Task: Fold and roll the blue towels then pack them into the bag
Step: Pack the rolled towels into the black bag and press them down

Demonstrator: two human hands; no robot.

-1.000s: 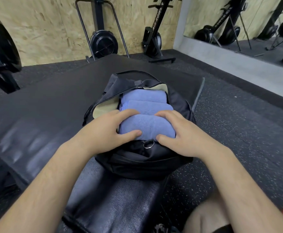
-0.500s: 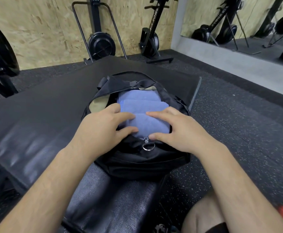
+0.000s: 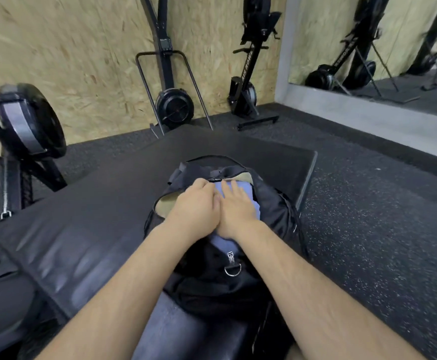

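I take this as the packing step: settling the soft blue terry towels [image 3: 253, 212] down into the black fabric duffel bag [image 3: 273, 203], which sits on the black padded bench [image 3: 87, 224] at the middle of my view. My right hand [image 3: 235, 210] lies flat on the rolls, fingers straight and close together, pointing to 12 o'clock. My left hand [image 3: 194, 207] touches it from the 9 o'clock side, with its fingers curled at the far lip of the opening. Through the blur I cannot tell whether they pinch the bag's edge or only press cloth.

To do this well I'd push evenly with the flat palm so the rolls don't unwind. I'd also draw the lip outward, keeping cloth out of the zip track. The towels look plush and squashable and seem to fill the opening. Blue shows at 12, 3 and 6 o'clock of my hands, the last patch just beyond the metal ring zip pull [image 3: 232, 268].
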